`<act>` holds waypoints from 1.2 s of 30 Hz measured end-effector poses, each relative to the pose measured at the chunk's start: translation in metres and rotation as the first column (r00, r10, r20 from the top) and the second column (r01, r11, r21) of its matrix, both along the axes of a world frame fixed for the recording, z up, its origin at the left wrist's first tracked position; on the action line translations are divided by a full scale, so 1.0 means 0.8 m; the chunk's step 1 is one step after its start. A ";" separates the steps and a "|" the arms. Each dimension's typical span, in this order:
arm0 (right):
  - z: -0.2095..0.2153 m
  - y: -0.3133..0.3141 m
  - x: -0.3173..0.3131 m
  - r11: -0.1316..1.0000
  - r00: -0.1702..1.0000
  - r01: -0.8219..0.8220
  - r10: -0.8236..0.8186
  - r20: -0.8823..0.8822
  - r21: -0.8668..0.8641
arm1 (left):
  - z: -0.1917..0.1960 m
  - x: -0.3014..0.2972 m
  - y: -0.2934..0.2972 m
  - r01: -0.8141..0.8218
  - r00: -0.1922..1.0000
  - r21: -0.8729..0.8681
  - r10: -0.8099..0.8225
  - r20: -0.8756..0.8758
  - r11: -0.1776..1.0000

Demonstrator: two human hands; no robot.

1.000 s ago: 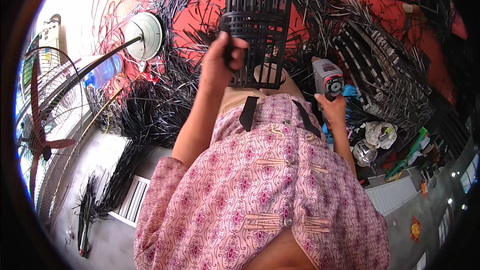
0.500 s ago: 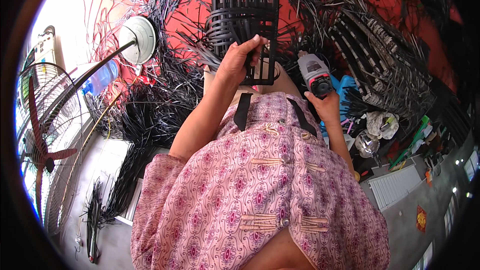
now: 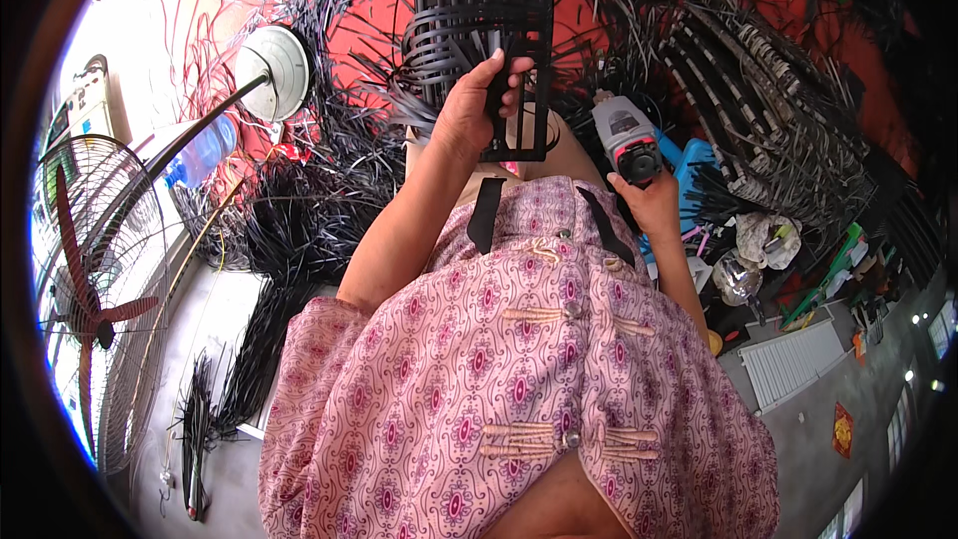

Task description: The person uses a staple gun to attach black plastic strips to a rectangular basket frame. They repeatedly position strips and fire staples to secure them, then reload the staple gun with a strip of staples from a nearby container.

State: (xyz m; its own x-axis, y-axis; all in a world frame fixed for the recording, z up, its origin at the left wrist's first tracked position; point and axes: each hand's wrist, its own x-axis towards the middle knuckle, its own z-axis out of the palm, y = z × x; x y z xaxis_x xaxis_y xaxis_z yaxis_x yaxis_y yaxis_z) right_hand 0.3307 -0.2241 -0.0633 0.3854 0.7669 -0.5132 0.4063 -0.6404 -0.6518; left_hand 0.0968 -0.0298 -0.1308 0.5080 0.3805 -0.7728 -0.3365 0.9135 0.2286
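Observation:
A black frame (image 3: 546,60) of slim bars stands between my knees, with flat black strips (image 3: 429,45) woven round it. My left hand (image 3: 474,105) is closed at its near end, fingers curled round black strips beside a bar and thumb pointing up. Exactly which pieces lie under the fingers is partly hidden. Lower on the right, my right hand (image 3: 651,202) grips a grey power tool (image 3: 627,130) with a red ring, a black rear end and a short metal nose. That nose points away from me, to the right of the frame, apart from it.
Loose black strips (image 3: 309,205) pile on the left, over a red floor covering (image 3: 369,20). A standing fan (image 3: 90,309) and a round grey-white base (image 3: 271,75) are farther left. Bundled strips (image 3: 763,105), a blue plastic item (image 3: 694,175) and assorted clutter lie right.
My left hand has shifted slightly up, its thumb now pointing more upward. The frame sits a little higher and farther left in view. The power tool has moved only slightly, still in my right hand.

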 end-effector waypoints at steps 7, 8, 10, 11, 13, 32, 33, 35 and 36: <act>-0.001 0.007 -0.002 1.000 0.999 0.001 -0.001 -0.044 -0.011 | 0.001 0.010 -0.006 0.077 0.981 0.166 -0.045 -0.191 0.983; 0.000 0.009 -0.003 1.000 0.999 0.002 -0.002 -0.042 0.008 | 0.000 0.011 -0.008 0.107 0.975 0.204 -0.063 -0.215 0.973; 0.001 0.012 -0.005 0.999 0.999 0.005 -0.003 -0.038 0.045 | 0.000 0.015 -0.009 0.119 0.969 0.223 -0.064 -0.238 0.968; 0.000 0.012 -0.004 0.999 0.999 0.001 0.000 -0.034 0.040 | 0.002 0.016 -0.009 0.125 0.966 0.232 -0.065 -0.249 0.965; -0.001 0.010 -0.004 1.000 1.000 -0.005 0.006 -0.026 0.028 | 0.004 0.014 -0.003 0.227 0.945 0.275 -0.143 -0.296 0.934; -0.006 0.041 -0.002 0.971 0.972 -0.235 0.235 -0.001 0.052 | -0.037 0.034 0.020 0.935 0.294 0.248 -0.163 -0.942 0.253; -0.002 0.047 -0.003 0.969 0.971 -0.239 0.240 -0.010 0.053 | -0.038 0.034 0.019 0.934 0.295 0.247 -0.163 -0.942 0.258; 0.000 0.055 -0.007 0.965 0.966 -0.256 0.257 -0.009 0.062 | -0.042 0.031 0.020 0.927 0.311 0.262 -0.160 -0.937 0.268; -0.002 0.058 -0.009 0.961 0.963 -0.269 0.270 -0.002 0.068 | -0.048 0.029 0.020 0.922 0.325 0.276 -0.158 -0.932 0.273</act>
State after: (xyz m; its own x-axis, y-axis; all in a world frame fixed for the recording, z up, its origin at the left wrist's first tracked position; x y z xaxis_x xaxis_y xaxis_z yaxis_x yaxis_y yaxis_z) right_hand 0.3236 -0.1777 -0.0646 0.1543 0.8743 -0.4603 0.5507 -0.4629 -0.6947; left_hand 0.1197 -0.0140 -0.1689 0.3529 0.7571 -0.5498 0.7807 0.0856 0.6190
